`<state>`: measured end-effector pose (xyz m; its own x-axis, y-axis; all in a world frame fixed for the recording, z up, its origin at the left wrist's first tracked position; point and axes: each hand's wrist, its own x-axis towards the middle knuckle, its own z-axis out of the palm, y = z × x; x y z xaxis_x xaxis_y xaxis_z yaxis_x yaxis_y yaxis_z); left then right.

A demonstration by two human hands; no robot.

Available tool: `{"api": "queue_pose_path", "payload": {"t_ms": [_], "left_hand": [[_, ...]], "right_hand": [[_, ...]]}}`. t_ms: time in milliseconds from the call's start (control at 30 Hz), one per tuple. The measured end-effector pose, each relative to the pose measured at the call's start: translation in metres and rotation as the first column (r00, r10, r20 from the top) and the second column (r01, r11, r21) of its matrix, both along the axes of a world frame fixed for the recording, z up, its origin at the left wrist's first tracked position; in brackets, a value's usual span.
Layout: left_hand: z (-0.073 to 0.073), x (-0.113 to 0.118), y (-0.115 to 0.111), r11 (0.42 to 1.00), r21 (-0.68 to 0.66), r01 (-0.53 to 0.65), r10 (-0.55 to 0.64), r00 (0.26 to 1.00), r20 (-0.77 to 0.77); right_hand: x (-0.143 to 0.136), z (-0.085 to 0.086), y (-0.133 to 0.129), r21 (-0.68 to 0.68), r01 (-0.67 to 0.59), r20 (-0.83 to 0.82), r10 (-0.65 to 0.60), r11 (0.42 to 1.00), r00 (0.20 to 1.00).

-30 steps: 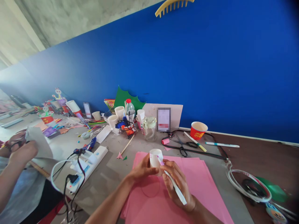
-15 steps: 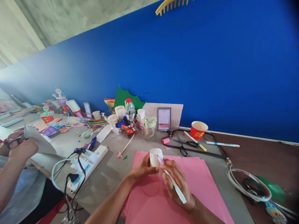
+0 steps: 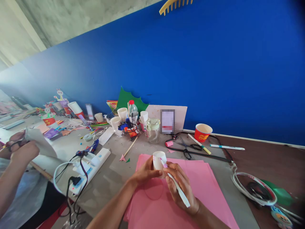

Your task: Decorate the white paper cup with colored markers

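Note:
My left hand is closed around the side of a small white paper cup, its thumb across the front. A few pink marks show on the cup's left side. In my right hand is a white marker with a pink-purple tip end, gripped like a pen. Its tip is at the cup wall; whether it touches I cannot tell. Both hands are over a stack of pink paper, which bears a faint drawn circle below the cup.
Behind the paper lie black scissors, a yellow-capped marker and a red paper cup. A glass jug stands near the bottle. A power strip with cables lies left. Farther left, a co-worker's hands hold scissors and paper.
Almost nothing differs. My hands, the cup and the marker keep nearly the same pose; the whole view has shifted very slightly.

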<state>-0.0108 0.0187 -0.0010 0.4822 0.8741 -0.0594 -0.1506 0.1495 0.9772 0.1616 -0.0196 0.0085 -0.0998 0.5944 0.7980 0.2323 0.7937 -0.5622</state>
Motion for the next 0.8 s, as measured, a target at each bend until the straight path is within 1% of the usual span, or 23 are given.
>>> {"api": "queue_pose_path", "payload": {"t_ms": [267, 633, 800], "left_hand": [[-0.0006, 0.0, 0.0002, 1.0, -0.007, -0.013, 0.013, 1.0, -0.021], [-0.0029, -0.0004, 0.0007, 1.0, 0.017, -0.01, 0.01, 1.0, 0.001], [-0.0059, -0.0015, 0.0019, 1.0, 0.023, -0.009, 0.01, 1.0, -0.015]], "right_hand": [[0.0, 0.003, -0.0003, -0.002, -0.014, 0.004, 0.014, 1.0, 1.0], [0.0003, -0.0036, 0.0002, -0.035, -0.055, -0.013, 0.055, 0.998, 0.998], [0.0004, -0.0016, -0.0001, -0.025, -0.043, -0.011, 0.042, 0.999, 0.999]]}}
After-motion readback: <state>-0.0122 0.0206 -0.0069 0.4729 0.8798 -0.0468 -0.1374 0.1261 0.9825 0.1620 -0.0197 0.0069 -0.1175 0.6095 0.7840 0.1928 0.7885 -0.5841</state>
